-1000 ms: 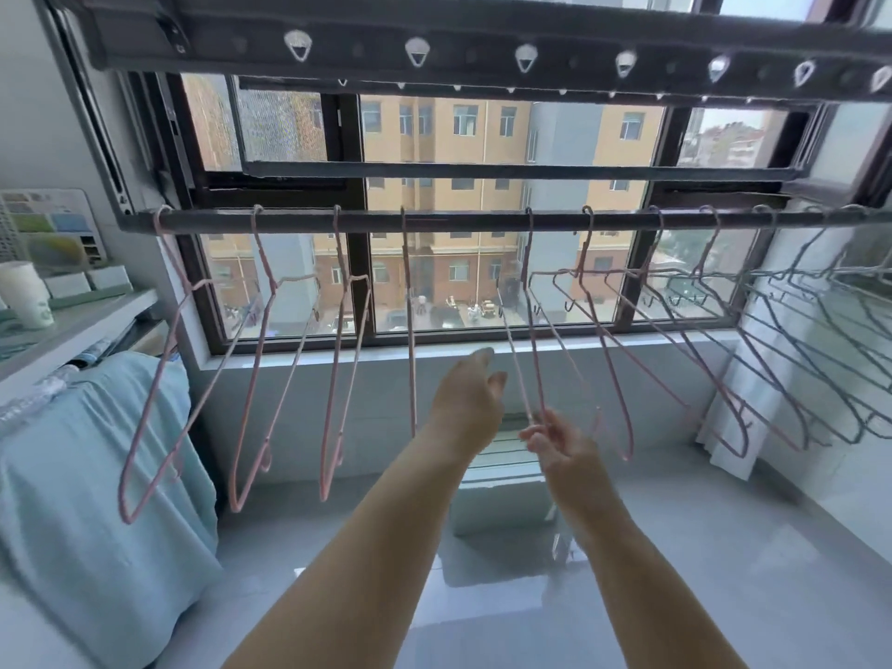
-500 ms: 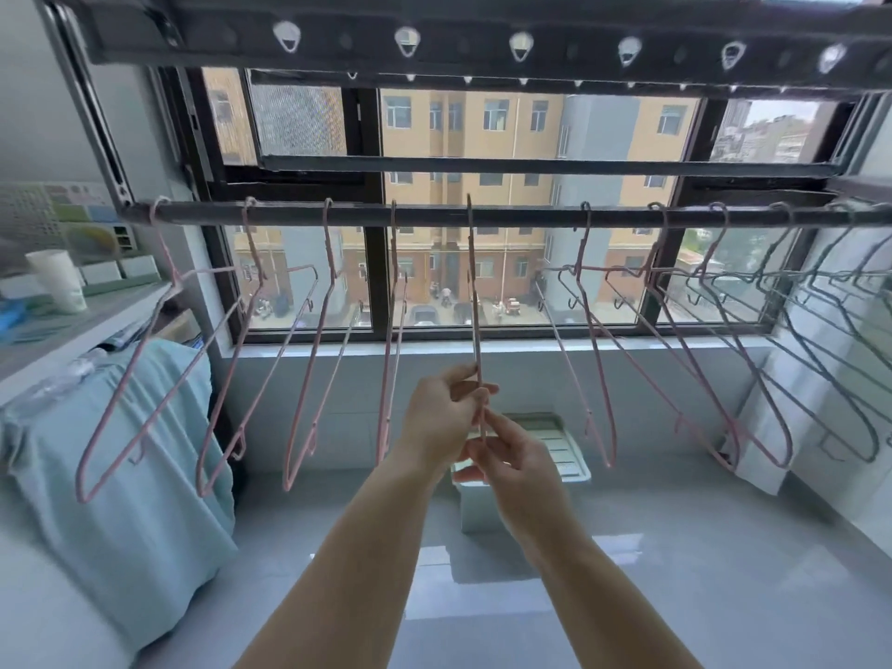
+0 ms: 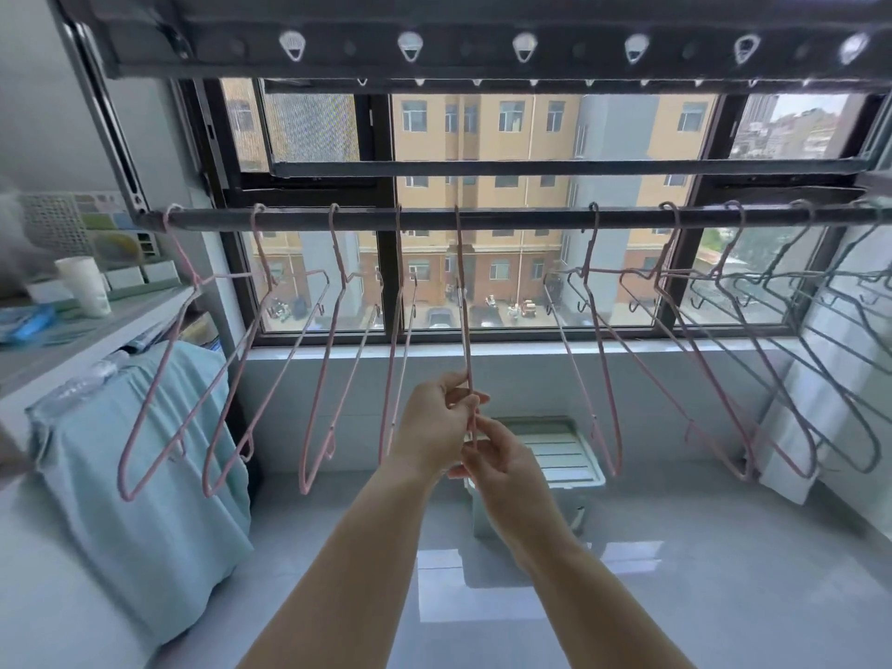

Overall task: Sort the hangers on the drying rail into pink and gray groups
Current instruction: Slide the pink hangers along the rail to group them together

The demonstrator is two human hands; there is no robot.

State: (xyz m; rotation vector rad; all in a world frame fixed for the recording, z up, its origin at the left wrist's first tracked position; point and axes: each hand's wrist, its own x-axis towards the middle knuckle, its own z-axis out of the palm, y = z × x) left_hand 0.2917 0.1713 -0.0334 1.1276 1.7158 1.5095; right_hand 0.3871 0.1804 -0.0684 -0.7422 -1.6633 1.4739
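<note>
Pinching the lower end of a thin pink wire hanger (image 3: 462,301) between thumb and fingers, the left hand (image 3: 437,429) steadies it from the left while the right hand (image 3: 502,468) closes its fingertips on the same wire just below. That hanger hangs edge-on from the dark metal drying rail (image 3: 521,218), its hook over the bar near the middle of the window.

To its left, four more pink hangers (image 3: 309,374) hang spaced along the rail. To its right there is a bare stretch of rail, then a few further pink hangers (image 3: 603,359), and beyond them the gray wire hangers (image 3: 820,340) crowd together at the far right end, overlapping each other and the nearest pink ones.

My reading is that the step in hand is seating this one pink hanger as the newest member of the left-hand pink group. The sorting looks well advanced but not finished, since pink hangers remain next to the gray cluster.

Next would seem to be letting go once the hanger hangs still, then reaching right for the nearest pink one. That calls for lifting its hook clear without snagging the tangled gray wires.
</note>
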